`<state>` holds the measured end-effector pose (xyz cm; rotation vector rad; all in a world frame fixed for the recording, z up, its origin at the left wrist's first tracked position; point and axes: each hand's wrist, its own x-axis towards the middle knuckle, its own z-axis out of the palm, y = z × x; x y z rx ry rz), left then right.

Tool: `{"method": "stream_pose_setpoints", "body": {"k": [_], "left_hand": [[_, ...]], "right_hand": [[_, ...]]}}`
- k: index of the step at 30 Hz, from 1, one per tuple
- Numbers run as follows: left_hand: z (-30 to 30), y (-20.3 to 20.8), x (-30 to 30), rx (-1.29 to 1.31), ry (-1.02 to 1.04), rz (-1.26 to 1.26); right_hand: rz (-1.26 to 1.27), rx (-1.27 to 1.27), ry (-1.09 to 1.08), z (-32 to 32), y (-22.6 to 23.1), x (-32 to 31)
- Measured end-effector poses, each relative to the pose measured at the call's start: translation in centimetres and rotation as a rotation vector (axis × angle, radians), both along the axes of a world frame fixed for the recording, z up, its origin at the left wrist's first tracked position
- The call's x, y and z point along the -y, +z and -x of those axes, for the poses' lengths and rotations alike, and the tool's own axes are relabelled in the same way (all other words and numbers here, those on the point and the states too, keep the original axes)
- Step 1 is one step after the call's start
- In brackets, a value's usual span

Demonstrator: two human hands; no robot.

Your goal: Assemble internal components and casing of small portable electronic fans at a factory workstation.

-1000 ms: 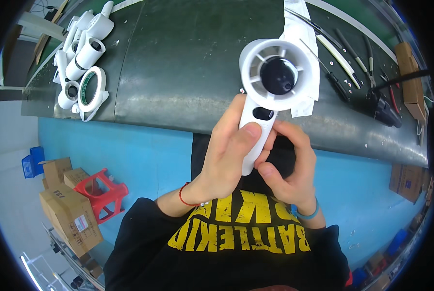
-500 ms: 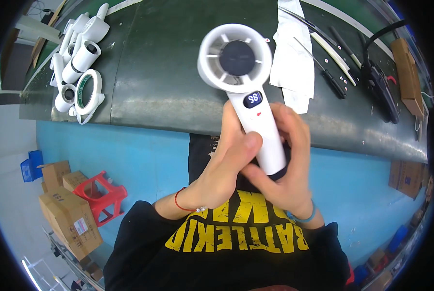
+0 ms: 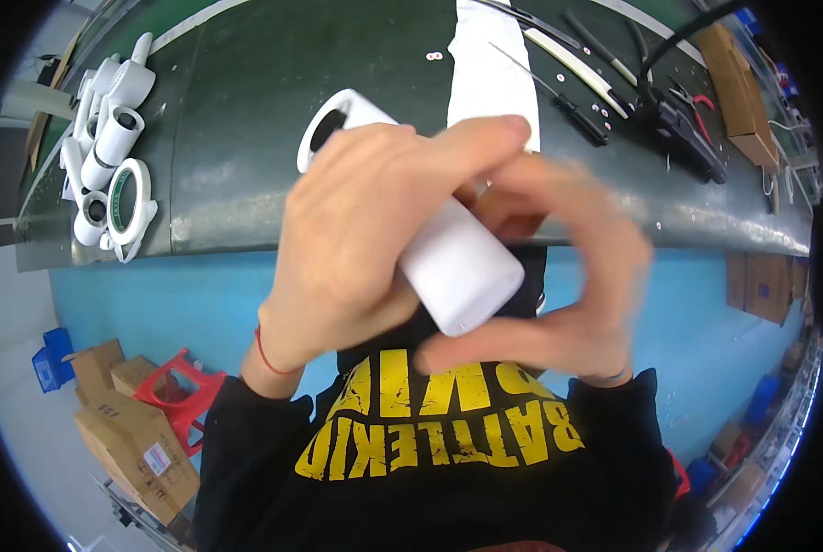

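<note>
A white handheld fan (image 3: 462,262) is tilted over the table's front edge, its handle end toward me and lower right. My left hand (image 3: 347,225) wraps around the handle and covers much of the fan. Part of the round fan head shows past the knuckles at upper left, and the display is hidden. Around the handle's bottom end curves my right hand (image 3: 600,294), slightly blurred, its thumb and fingers spread wide in an open C. The right thumb lies below the handle end, apart from it, while some right fingers are partly hidden behind the fan.
On the dark green table (image 3: 237,138), several white fans (image 3: 113,138) and a tape roll (image 3: 131,207) lie at left. White paper (image 3: 494,83), a screwdriver (image 3: 572,115), pliers (image 3: 701,106) and a black corded tool (image 3: 674,129) lie right. Cartons (image 3: 140,451) and a red stool (image 3: 177,391) stand lower left.
The fan has turned from upright, display facing me, to tilted with its handle end toward me. My left hand has moved up over it; my right hand has opened away from the handle.
</note>
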<state>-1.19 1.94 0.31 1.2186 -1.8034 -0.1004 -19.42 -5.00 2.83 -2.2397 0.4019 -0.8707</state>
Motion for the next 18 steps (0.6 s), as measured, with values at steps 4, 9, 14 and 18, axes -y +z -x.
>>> {"method": "stream_pose_setpoints", "body": {"k": [4,9,14,18], "left_hand": [[-1.3,0.7,0.6,-0.056,0.042,0.041],[-1.8,0.4,1.1,-0.012,-0.054,0.127],[-1.3,1.3,0.9,-0.033,-0.043,0.079],[-0.3,1.4,1.8,-0.029,-0.015,0.077]], "right_hand": [[0.462,-0.201,-0.579,7.2,-0.3,6.7],[0.423,-0.627,-0.598,14.7,-2.5,12.4],[0.311,-0.322,-0.71,15.6,-0.6,13.5],[-0.26,0.44,-0.424,14.1,1.8,11.9]]}}
